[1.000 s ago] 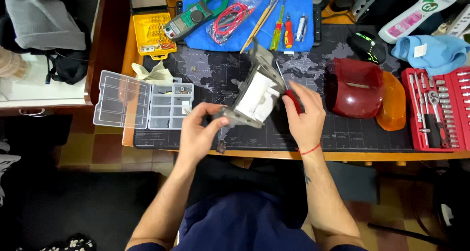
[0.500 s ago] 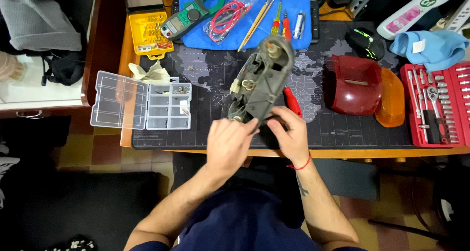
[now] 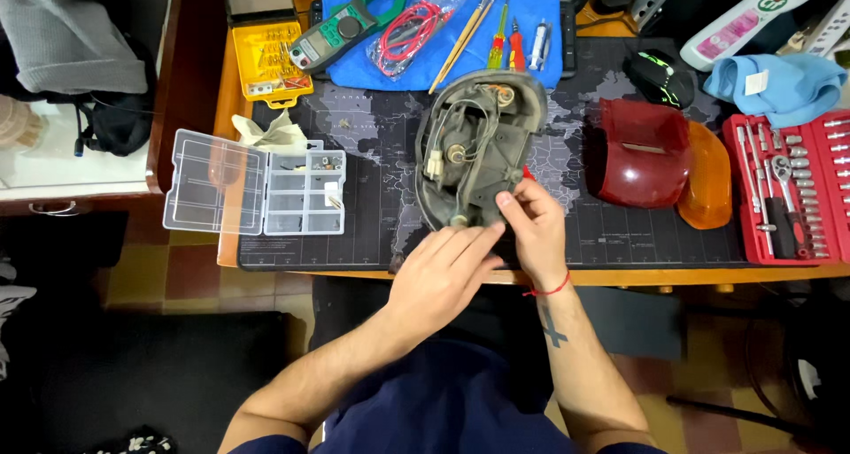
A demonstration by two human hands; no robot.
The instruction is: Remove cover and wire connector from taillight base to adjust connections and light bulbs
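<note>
A grey lamp housing (image 3: 474, 149) lies open side up on the dark mat (image 3: 372, 153) of the table (image 3: 708, 275), near the front edge, with wires and a small socket showing inside it. The left hand (image 3: 438, 277) lies at its lower rim, fingers stretched towards the rim; whether its grip closes on anything cannot be told, since the fingertips meet the right hand there. The right hand (image 3: 531, 228) has its grip closed on the lower right edge of the housing, thumb on top, and hides the corner beneath it. A bit of red shows just right of the housing, too covered to identify.

To the left, a clear parts box (image 3: 257, 193) stands open, its lid hanging past the mat's edge. To the right lie a red lens (image 3: 642, 153) and an orange lens (image 3: 706, 175), touching. A red socket set (image 3: 788, 188) is cut off by the right border. Behind, a green clamp meter (image 3: 350, 25) and screwdrivers (image 3: 509, 34) rest on a blue cloth (image 3: 549, 11), partly cropped at the top
</note>
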